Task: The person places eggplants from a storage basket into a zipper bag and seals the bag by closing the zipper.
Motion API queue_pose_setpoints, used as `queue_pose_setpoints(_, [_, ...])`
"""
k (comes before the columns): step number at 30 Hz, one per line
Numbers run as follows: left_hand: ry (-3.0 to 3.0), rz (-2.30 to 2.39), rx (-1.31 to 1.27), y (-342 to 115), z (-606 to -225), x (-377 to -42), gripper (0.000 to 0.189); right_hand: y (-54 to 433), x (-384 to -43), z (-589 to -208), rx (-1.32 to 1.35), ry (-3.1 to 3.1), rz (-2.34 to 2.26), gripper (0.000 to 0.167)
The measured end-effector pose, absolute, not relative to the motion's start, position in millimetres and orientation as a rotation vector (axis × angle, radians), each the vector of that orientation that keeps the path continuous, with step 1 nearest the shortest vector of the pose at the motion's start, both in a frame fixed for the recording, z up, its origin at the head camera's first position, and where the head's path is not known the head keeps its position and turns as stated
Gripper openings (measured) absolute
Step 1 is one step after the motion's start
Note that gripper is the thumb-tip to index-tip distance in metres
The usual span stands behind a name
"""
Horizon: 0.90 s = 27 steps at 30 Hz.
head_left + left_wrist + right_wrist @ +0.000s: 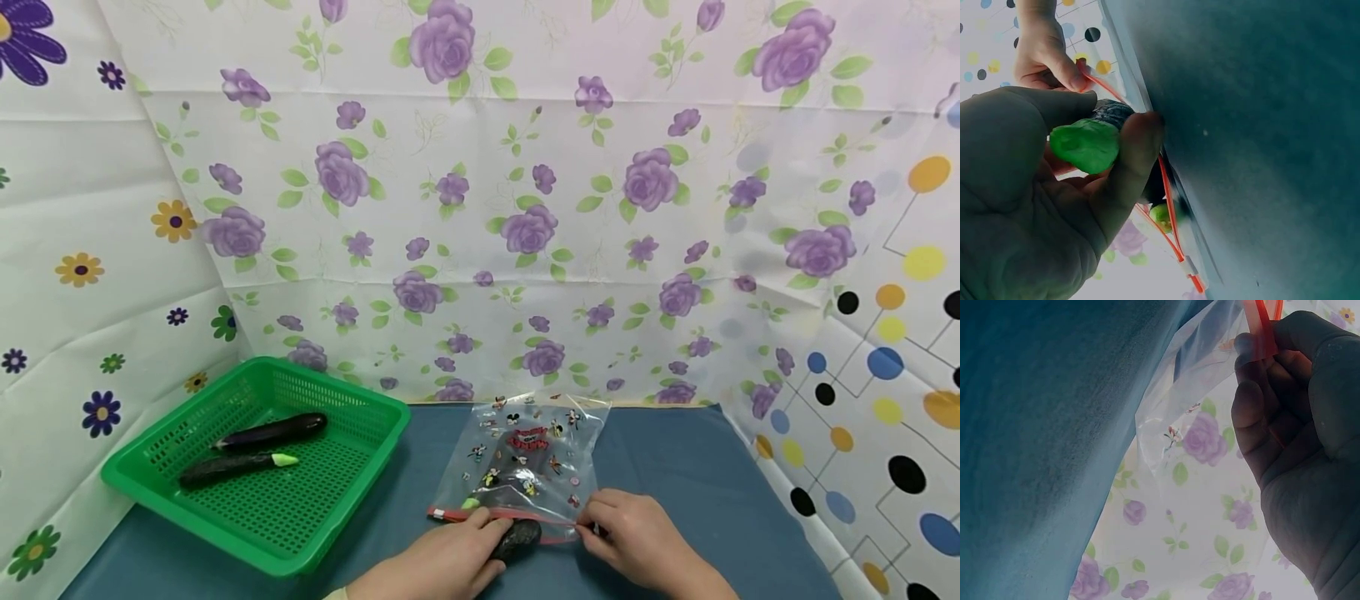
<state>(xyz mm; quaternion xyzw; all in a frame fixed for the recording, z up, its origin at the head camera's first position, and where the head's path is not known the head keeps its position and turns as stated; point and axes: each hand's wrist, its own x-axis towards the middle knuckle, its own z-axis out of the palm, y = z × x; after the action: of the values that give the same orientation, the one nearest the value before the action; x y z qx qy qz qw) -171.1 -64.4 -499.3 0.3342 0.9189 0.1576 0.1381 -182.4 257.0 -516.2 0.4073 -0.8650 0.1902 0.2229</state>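
My left hand (453, 557) grips a dark eggplant (519, 540) at the mouth of a clear zip bag (457, 475) printed with cartoon figures. In the left wrist view, its green stem end (1085, 147) points toward the camera between thumb and fingers. The far end reaches the red zip edge (1166, 181). My right hand (637, 533) pinches the right corner of that edge, and the right wrist view shows the red strip (1261, 328) between thumb and fingers. Inside the bag lies another dark eggplant, its green tip (470, 503) near the left of the opening.
A green plastic basket (300, 546) stands on the left with two eggplants (273, 431) in it. Blue cloth (675, 454) covers the table. Flowered sheeting (480, 208) hangs behind, and a dotted sheet (892, 433) rises on the right.
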Motion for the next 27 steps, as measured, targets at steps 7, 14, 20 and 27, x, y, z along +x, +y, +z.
queue_pose_setpoints(7, [2.649, 0.451, 0.889, -64.3, -501.5, -172.0, 0.053, 256.6, -182.7, -516.3, 1.123, -2.393, 0.517, 0.023])
queue_pose_setpoints(14, [2.63, 0.468, 0.87, -64.0, -500.7, -172.6, 0.061, 256.8, -182.6, -516.5, 1.121, -2.411, 0.526, 0.023])
queue_pose_setpoints(20, [2.592, 0.436, 0.797, -61.1, -498.9, -171.9, 0.059, 257.1, -182.9, -517.3, 1.124, -2.417, 0.529, 0.022])
queue_pose_setpoints(27, [2.554, 0.504, 0.844, -66.4, -499.9, -170.8, 0.066, 257.7, -183.1, -517.2, 1.123, -2.429, 0.536, 0.022])
